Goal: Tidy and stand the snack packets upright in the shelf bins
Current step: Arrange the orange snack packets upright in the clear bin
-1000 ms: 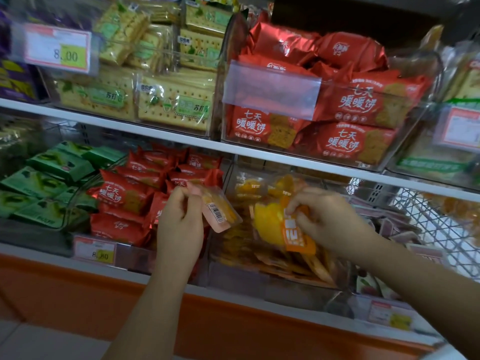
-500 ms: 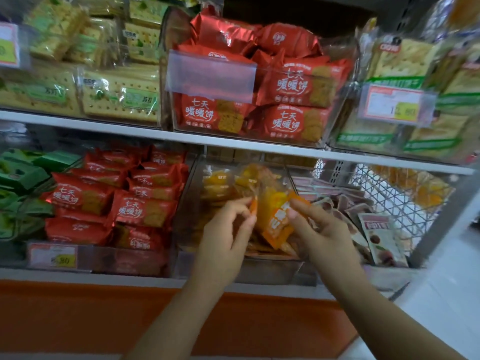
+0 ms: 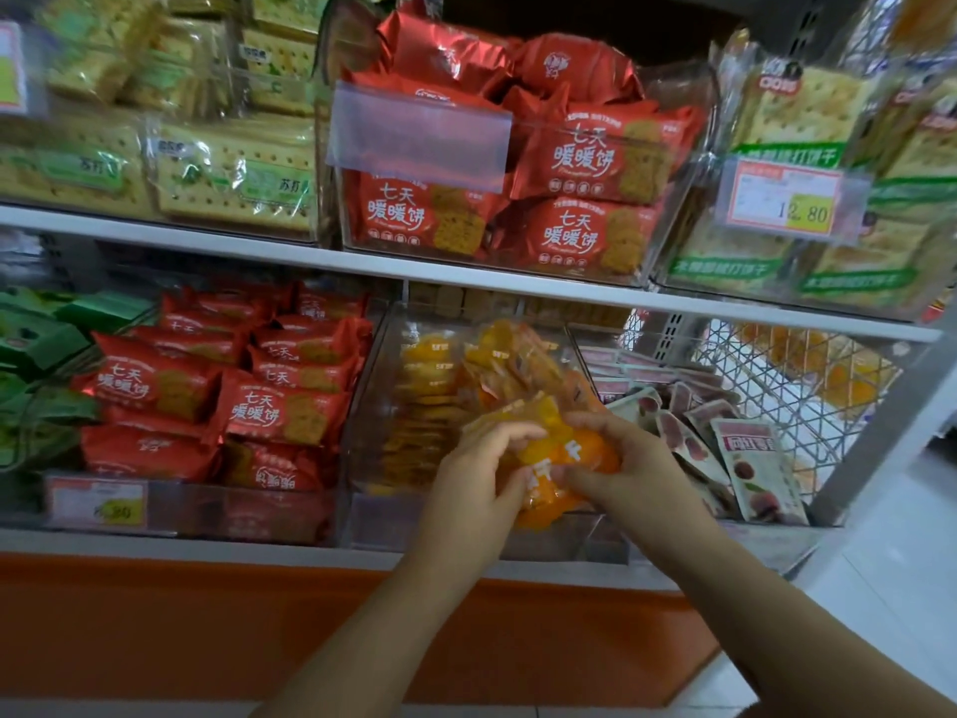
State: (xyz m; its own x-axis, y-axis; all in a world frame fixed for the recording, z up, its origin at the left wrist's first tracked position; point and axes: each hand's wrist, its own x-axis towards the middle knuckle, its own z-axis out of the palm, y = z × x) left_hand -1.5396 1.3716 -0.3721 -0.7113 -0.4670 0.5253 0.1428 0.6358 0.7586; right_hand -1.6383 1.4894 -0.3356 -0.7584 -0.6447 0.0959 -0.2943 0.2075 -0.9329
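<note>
- Right now, gripping a small bunch of orange packets (image 3: 564, 453) from both sides, low at the front of the clear middle bin (image 3: 362, 417) on the lower shelf
- Left hand (image 3: 481, 474): curled over the bunch's left edge, fingertips pressed into the wrappers
- Right hand (image 3: 639, 466): curled round the right edge, with the thumb seemingly tucked beneath
- Key relation: held straight between the two palms, so neither hand nearer than the other
- Long axis apparently running up and away, tops leaning back toward the shelf; too blurred to say more exactly
- Judging by that lean, probably calls for tipping the tops forward and setting the bottoms down just behind the bin's front wall, directly below the grip
- Inside the same bin: a flat stack (image 3: 424, 391) of like packets along the left wall, and a loose heap (image 3: 518, 355) slumped behind the hands
- Next bin leftward: red packets (image 3: 233, 401) lying in overlapping rows, not upright
- Beyond that, green packets (image 3: 41, 349) lying flat
- Next bin rightward: pale fruit packets (image 3: 751, 463), fanned and leaning, beside the wire mesh (image 3: 777, 375)
- On the shelf above: more red packs (image 3: 569, 158) piled in a clear bin, with cracker packs (image 3: 233, 173) to the left of it
</note>
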